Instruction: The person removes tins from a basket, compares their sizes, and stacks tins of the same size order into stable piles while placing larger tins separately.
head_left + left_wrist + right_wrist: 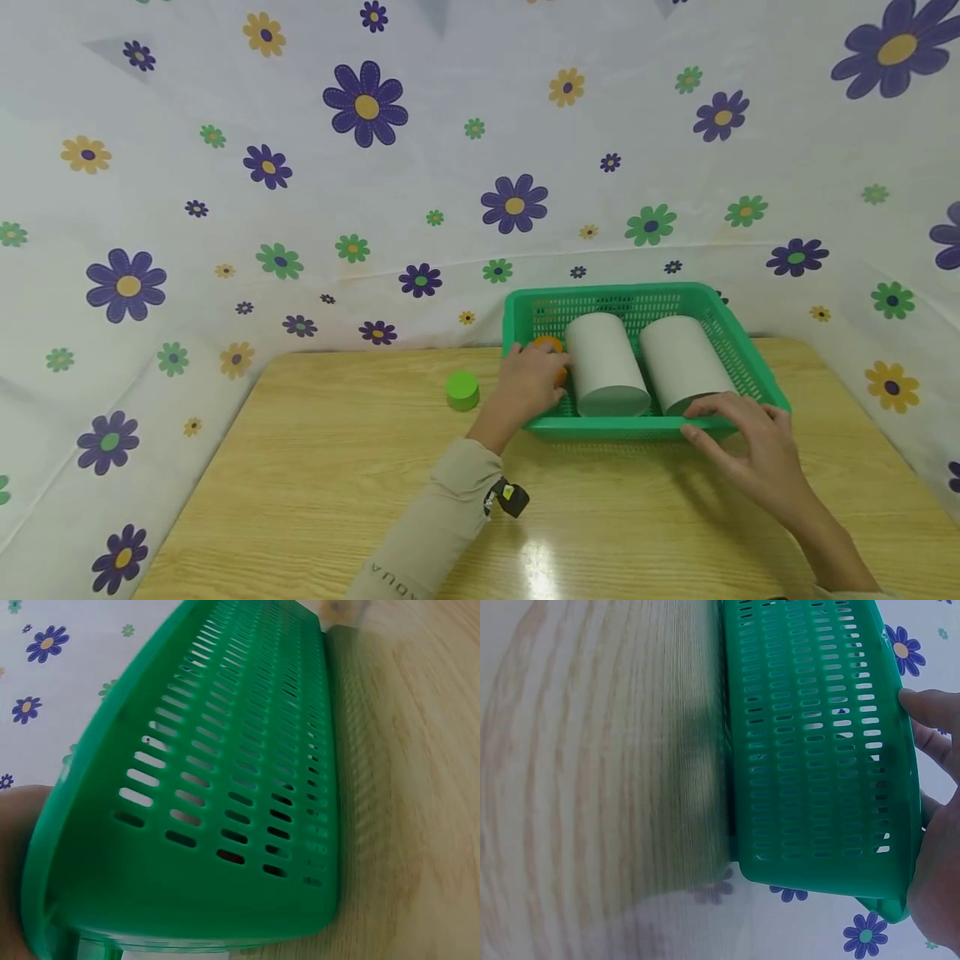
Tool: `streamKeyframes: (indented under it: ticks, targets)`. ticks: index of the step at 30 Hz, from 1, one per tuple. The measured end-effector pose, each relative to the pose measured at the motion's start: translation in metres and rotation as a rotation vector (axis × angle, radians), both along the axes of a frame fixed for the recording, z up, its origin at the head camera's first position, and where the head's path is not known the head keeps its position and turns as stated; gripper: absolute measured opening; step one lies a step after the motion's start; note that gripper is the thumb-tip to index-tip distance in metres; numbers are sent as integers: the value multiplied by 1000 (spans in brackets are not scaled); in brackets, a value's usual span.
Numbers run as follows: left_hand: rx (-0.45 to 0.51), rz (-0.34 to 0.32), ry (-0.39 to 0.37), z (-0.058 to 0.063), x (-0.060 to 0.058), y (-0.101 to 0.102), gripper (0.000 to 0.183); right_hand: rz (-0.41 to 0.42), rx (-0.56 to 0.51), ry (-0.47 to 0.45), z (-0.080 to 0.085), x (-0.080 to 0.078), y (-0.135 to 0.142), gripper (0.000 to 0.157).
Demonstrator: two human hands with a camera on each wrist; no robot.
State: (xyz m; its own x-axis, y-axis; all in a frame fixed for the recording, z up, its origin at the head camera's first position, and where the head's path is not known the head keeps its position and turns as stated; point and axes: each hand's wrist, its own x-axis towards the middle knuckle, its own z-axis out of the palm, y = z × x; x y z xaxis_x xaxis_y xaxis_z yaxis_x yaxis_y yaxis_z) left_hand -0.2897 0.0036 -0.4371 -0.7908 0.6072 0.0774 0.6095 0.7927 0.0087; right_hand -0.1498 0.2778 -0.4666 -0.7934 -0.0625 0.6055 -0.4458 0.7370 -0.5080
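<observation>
A green plastic basket (600, 428) sits toward the back of the table, two white cylinders (606, 358) lying side by side in it. My left hand (528, 379) reaches over the basket's left side, with its fingers curled over a rounded orange object (550, 342) beside the left cylinder. Much of that object is hidden under the fingers. At the front right, my right hand (753, 442) holds the basket's rim, thumb outside and fingers over the edge. The right wrist view shows the thumb (930, 707) right at the rim.
A small bright green cylinder (462, 392) stands on the wooden table (337, 467), left of the basket. Behind the table hangs a white cloth (420, 183) printed with flowers. A small black device (513, 500) is strapped at the left wrist.
</observation>
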Motion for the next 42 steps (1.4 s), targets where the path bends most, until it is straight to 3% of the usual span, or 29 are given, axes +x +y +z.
streamKeyframes:
  ticks: [6, 16, 24, 34, 42]
  targets:
    - [-150, 23, 16, -1, 2, 3, 47, -4, 3, 3, 1, 0, -1, 32]
    - [-197, 16, 16, -1, 2, 4, 44, -2, 7, 15, 2, 0, -1, 31]
    - [-180, 24, -11, 1, 5, 5, 42, 2, 11, 28, 1, 0, 0, 33]
    - [-154, 14, -6, -5, 3, 5, 40, -4, 13, 31, 0, 2, -1, 34]
    - [-68, 0, -38, 0, 3, 3, 37, -15, 21, 26, -1, 1, 0, 35]
